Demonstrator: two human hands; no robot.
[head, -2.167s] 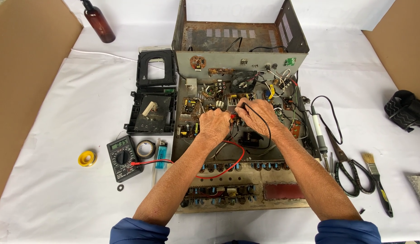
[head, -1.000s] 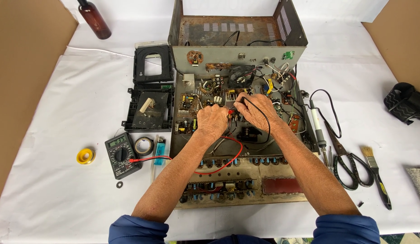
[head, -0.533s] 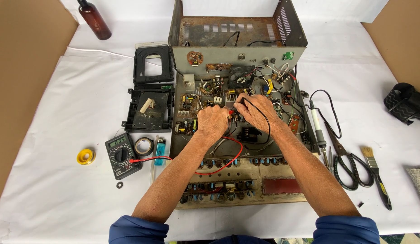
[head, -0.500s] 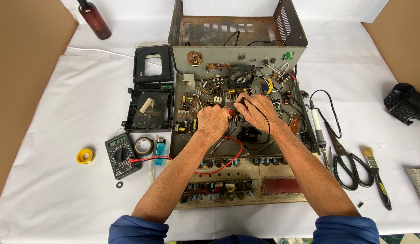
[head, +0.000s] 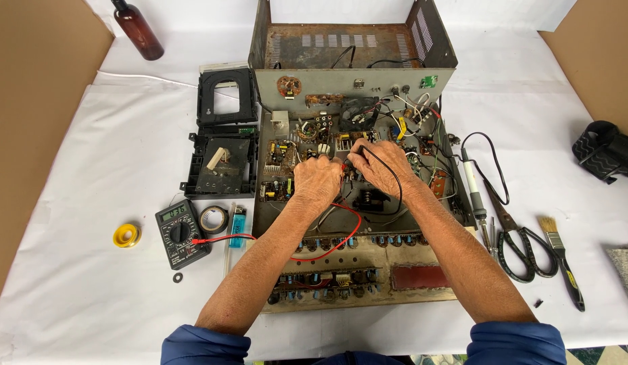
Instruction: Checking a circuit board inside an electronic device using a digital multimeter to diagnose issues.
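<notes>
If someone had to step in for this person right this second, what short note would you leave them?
Left hand: holds the red probe, tip down among the boards in the open metal chassis.
Right hand: holds the black probe just beside it.
Red lead runs left to the multimeter, which is switched on and shows a reading.
Done: chassis opened, both probes placed.
Left: I cannot tell how many points remain.
Soldering iron, scissors and brush lie unused at right.

Rusted matt metal chassis (head: 341, 88); white cloth (head: 90, 155) — smooth, creased.
</notes>
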